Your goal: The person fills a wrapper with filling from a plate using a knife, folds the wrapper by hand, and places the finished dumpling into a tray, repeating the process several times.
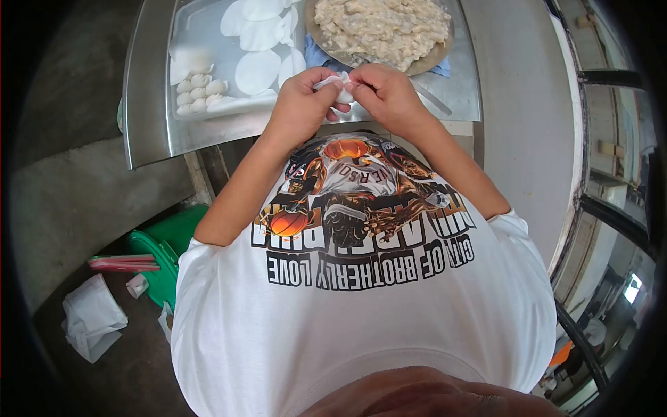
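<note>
Just on the near side of the bowl of filling [382, 28], both hands meet over the edge of the steel tray [149, 104], and between them sits a small white dumpling [338, 89]. The left hand [300, 104] is curled closed, thumb and forefinger pinching the dumpling's left side. The right hand [388, 94] is closed likewise, fingertips pressed to the right side of the dough. The piece therefore lies in the gap between the two thumbs, touching both hands. The fingers hide most of it (only a pale fold and a lower lip of dough show).

The dough looks thin, soft and light. It is probably a little tacky and easy to tear, and any wet filling inside would squeeze out under a hard grip. I judge the safest hold to be at the rim, by the fingertips alone, leaving the belly unpressed.

Left of the bowl lie flat round wrappers [257, 69], and farther left of it is a cluster of finished dumplings [198, 94]. A blue cloth [316, 54] peeks from under the bowl.
</note>
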